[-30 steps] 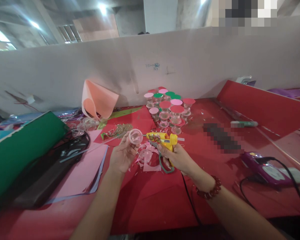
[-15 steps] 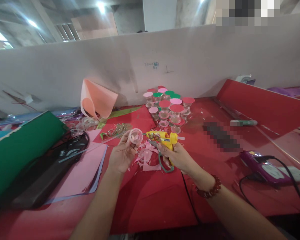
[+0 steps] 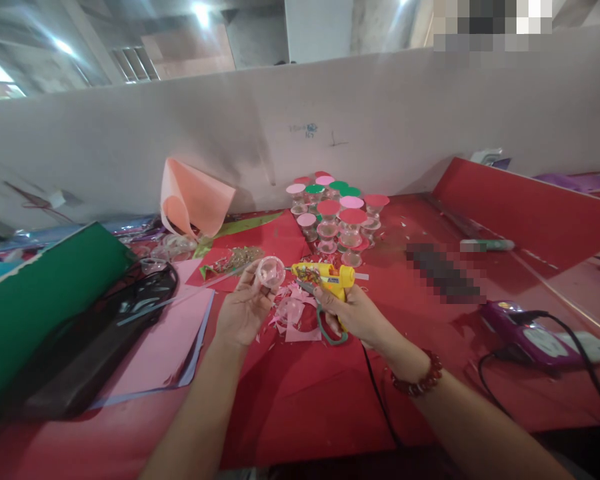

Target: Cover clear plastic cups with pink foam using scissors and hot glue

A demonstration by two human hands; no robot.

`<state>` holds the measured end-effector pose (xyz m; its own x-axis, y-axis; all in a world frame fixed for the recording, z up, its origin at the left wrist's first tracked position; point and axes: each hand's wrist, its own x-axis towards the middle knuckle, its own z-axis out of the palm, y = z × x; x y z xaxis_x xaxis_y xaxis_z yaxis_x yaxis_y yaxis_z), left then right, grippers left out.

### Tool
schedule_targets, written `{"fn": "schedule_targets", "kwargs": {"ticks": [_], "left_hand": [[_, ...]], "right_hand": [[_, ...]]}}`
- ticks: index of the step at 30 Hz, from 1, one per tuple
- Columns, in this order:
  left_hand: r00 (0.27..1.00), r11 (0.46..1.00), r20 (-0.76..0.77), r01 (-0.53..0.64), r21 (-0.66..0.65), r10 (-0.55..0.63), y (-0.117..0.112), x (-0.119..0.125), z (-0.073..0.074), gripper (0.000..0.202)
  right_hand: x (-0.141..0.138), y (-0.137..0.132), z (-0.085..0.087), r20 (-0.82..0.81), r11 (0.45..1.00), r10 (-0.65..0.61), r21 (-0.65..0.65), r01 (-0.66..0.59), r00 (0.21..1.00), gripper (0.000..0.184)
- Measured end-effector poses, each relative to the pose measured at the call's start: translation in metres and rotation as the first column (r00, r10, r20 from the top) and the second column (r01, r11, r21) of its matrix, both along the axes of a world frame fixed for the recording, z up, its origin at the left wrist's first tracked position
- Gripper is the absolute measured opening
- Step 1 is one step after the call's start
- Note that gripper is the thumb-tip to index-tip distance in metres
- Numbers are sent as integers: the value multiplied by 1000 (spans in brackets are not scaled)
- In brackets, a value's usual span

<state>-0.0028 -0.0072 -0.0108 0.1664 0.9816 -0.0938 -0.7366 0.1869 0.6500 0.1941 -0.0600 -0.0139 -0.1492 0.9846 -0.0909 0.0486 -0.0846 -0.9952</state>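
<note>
Two hands meet near the middle of the frame. The left hand [image 3: 245, 310] grasps a clear cup [image 3: 271, 272] by its side with thumb and fingers, its round mouth tipped toward the viewer. A pinkish tint shows through the cup; whether anything lies inside it cannot be told. The right hand [image 3: 347, 310] is wrapped around the handle of a yellow glue gun [image 3: 325, 272], whose nozzle points left at the cup's rim; whether the two touch is unclear. Scissors [image 3: 333, 337] with green handles hang from the same hand.

Just below the cup, at the centre, another clear container [image 3: 290, 310] lies among pink paper scraps [image 3: 303, 332], and pink shows through its wall. In the upper centre stands a cluster of clear cup pairs [image 3: 351, 233], joined at their narrow ends and capped with red, pink and green discs; what they hold is too small to make out. At left of centre, one open clear cup [image 3: 153, 265] sits beside more clear plastic pieces [image 3: 180, 247], near the top of a black bag [image 3: 95, 353], whose contents are hidden. At lower right, a purple power strip [image 3: 540, 343] has a black plug in it. All this rests on a red table [image 3: 430, 427].
</note>
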Motion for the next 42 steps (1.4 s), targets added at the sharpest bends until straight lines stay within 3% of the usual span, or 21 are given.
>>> {"fn": "schedule_targets", "kwargs": {"ticks": [9,16,35,42], "left_hand": [[999,1000,30,-29,-6,29,0,1,-2,46],[999,998,8,-51,-37,52,1,1,0,38],[999,999,3,-34,-16,34,1,2,-3,41],[998,997,-27,-56,-45,54,4,-1,-4,41]], "right_hand": [[0,0,-2,12,1000,11,-5,-11,1000,47],[1,0,-2,7,1000,17,9,-17,1000,43],[2,0,-4,13,999,34,3,-34,999,46],[5,3,-2,-27,999,-30,-33,29,999,50]]}}
